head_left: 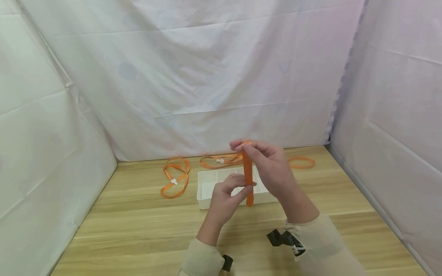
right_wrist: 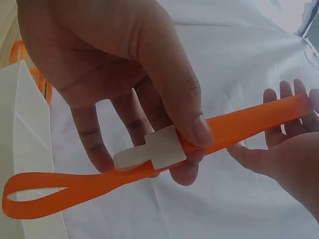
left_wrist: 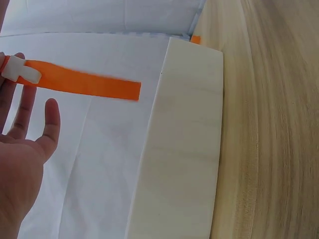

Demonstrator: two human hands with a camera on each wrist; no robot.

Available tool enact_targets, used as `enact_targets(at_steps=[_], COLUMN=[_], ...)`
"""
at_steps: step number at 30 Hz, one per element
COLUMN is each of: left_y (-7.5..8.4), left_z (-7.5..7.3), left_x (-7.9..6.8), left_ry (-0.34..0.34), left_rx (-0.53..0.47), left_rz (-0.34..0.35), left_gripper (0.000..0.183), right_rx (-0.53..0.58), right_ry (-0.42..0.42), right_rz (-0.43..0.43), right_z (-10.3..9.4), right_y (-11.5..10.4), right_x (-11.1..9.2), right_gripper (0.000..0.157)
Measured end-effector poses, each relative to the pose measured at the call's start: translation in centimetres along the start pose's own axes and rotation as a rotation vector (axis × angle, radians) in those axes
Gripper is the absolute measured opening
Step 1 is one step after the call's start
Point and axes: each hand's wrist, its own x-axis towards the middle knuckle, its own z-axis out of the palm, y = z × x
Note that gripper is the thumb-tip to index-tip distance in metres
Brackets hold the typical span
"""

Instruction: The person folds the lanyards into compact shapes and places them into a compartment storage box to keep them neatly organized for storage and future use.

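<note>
Head view: a wood-grained table (head_left: 134, 234), smooth and pale brown, is enclosed on three sides by creased white cloth (head_left: 207, 76). Toward its back edge lies a shallow, rectangular white tray (head_left: 206, 203), glossy and divided into compartments. To the tray's left rests an orange lanyard (head_left: 187, 176) in a twisted, figure-eight loop with a white fastener; behind the tray, near the table's back edge, lies the rear lanyard (head_left: 210, 167), flat and also with a white fastener; toward the back right corner is another orange loop (head_left: 301, 167), partly hidden by an arm. Both hands and the band between them block much of the tray's middle and right. That band, the held lanyard (head_left: 248, 168), is flat woven-looking ribbon, folded long and narrow, upright above the tray. The left hand (head_left: 226, 193) pinches its lower part between thumb and finger, just beside a stubby white clip (right_wrist: 164, 148); below hangs a rounded loop end. The right hand (head_left: 276, 170) pinches the top end, thumb against fingers.
</note>
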Motion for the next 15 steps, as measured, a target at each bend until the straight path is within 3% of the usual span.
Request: enact_targets(at_steps=[10, 15], left_y=[-0.6, -1.0], left_z=[-0.1, 0.1], left_x=[-0.4, -0.6], left_ry=[-0.035, -0.046], left_rx=[-0.008, -0.049], left_rz=[-0.14, -0.147], left_gripper=[0.016, 0.015], right_rx=[0.035, 0.026], right_ry=[0.001, 0.0], right_rz=[-0.077, -0.077], right_z=[-0.2, -0.3], right_y=[-0.2, -0.4], right_x=[1.0, 1.2], right_gripper=[0.021, 0.022])
